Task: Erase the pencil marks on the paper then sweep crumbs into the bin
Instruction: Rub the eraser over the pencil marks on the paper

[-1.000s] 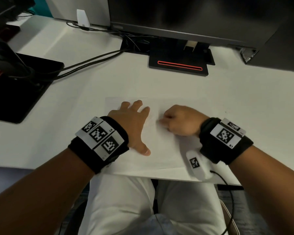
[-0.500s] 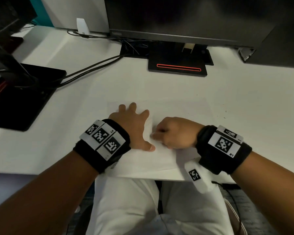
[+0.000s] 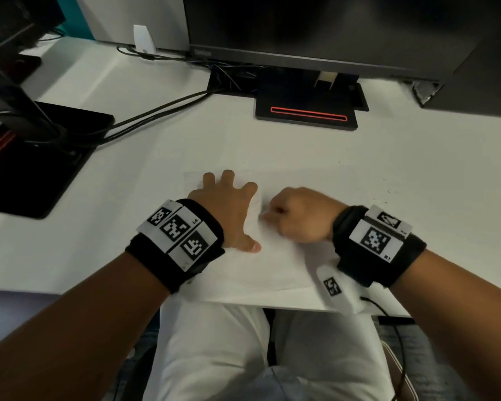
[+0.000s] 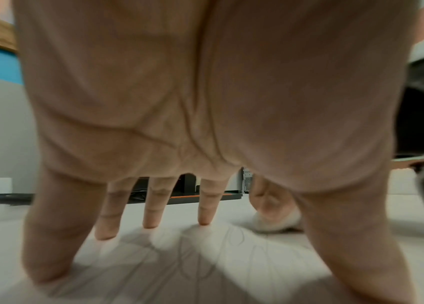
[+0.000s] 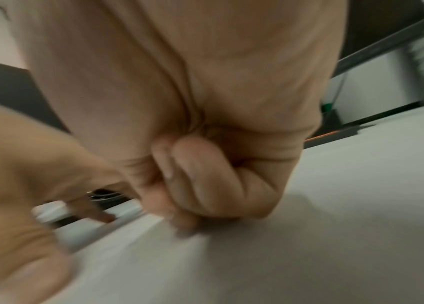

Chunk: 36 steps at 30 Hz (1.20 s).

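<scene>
A white sheet of paper [image 3: 275, 264] lies on the white desk [image 3: 417, 157] near its front edge. My left hand [image 3: 229, 204] presses on the sheet with fingers spread and straight; in the left wrist view its fingertips [image 4: 151, 218] touch the paper [image 4: 179, 267], which carries faint pencil lines [image 4: 205, 257]. My right hand [image 3: 295, 218] is curled into a fist just right of the left one and pinches a small white eraser [image 4: 275, 225] against the sheet. The right wrist view is blurred; there the right hand [image 5: 179, 222] has its fingertips down on the paper [image 5: 283, 257]. No bin is in view.
A few dark specks [image 3: 388, 192] lie on the desk right of the sheet. Behind stand a monitor [image 3: 315, 30], its black base with a red strip [image 3: 307, 114], cables [image 3: 156, 117], a second black base [image 3: 41, 157] at left and a dark case [image 3: 475, 91] at right.
My right fist slid toward me and the left thumb, then back away a little, rubbing on the sheet. The left hand stayed pressed on the paper.
</scene>
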Tool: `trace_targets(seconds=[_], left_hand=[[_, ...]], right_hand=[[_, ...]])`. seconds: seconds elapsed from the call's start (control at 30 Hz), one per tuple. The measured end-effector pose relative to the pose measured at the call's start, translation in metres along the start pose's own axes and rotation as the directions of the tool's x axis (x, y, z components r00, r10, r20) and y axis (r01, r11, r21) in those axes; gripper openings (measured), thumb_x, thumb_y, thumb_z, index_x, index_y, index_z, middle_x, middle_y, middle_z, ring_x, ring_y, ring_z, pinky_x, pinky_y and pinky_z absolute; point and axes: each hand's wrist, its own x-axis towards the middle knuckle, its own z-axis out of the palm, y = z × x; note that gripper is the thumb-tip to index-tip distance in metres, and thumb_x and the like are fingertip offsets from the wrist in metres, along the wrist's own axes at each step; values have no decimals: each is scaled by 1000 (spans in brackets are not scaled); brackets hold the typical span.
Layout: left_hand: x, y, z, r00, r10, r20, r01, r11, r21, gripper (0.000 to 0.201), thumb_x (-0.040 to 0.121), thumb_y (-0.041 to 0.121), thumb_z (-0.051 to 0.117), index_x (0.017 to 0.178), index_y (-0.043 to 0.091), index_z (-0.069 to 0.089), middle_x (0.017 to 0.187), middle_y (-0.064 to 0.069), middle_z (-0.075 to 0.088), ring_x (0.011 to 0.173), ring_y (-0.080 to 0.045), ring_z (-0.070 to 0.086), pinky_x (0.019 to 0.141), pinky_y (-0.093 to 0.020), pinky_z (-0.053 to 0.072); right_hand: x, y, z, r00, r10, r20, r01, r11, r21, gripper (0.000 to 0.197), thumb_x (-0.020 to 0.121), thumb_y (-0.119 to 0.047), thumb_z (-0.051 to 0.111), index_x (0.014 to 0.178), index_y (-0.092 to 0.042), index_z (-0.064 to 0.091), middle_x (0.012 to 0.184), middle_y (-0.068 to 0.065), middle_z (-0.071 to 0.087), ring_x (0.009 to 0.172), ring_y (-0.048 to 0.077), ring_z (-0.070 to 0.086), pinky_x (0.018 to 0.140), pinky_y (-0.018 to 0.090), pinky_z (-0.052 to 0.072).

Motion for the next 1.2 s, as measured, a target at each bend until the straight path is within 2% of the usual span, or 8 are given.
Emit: trace_targets(seconds=[0.2,0.33,0.47,0.6,0.77,1.0,1.07,1.2], left_hand=[[2,-1,-3,1000,2,24,-2,1000,16,108,65,71,75,151,36,19,149,-7,17,135,-36,22,86,-44,47],[3,-1,-3,1000,5,11,-5,1000,19,110,65,72,75,152,38,18,150,-6,17,135,-35,23,81,-40,44],[2,0,-3,1000,-6,14,5,999,33,111,65,73,74,152,38,16,152,-7,16,136,-36,22,80,-41,41],[2,0,-2,1000,4,2,-4,1000,28,110,65,73,74,152,38,17,150,-6,17,135,-35,23,79,-40,41],[0,-2,-4,1000,2,11,-2,1000,18,111,65,74,73,153,38,15,154,-6,14,139,-35,19,89,-44,44],[0,-3,-3,999,17,39,-18,999,30,123,62,75,75,156,38,5,160,-6,5,144,-36,12,99,-47,44],[-2,-6,-2,998,29,59,-31,999,35,131,59,73,79,156,37,-1,163,-5,-2,147,-35,6,105,-49,41],[-4,-17,-1,992,47,118,-53,998,43,149,52,65,88,157,31,-12,165,-2,-12,150,-33,-4,109,-49,34]], right_hand=[[5,8,-15,992,89,-86,-84,995,63,40,98,-37,47,72,-12,63,74,4,67,69,20,58,62,29,44],[2,-6,2,998,-19,55,20,1000,-12,38,98,-37,47,67,-18,58,70,1,64,62,15,55,58,29,42],[10,7,-18,991,97,-95,-91,994,60,43,98,-34,46,78,-2,66,82,15,71,64,20,56,63,31,47],[8,-8,-3,1000,-8,19,9,999,-33,39,99,-36,45,68,-15,59,73,2,66,65,17,56,58,29,41],[16,10,-22,986,122,-114,-113,990,83,43,97,-32,47,78,3,64,69,8,62,58,19,50,59,29,42],[9,25,-19,971,201,-131,-180,970,161,37,94,-27,48,72,0,63,77,18,71,56,21,55,63,37,54],[0,30,-24,949,272,-161,-178,880,440,34,95,-24,51,72,-1,60,74,23,68,51,21,54,53,34,51],[-27,-7,7,973,25,228,-228,210,951,15,101,-20,53,91,-9,56,89,25,71,73,33,71,66,37,62]])
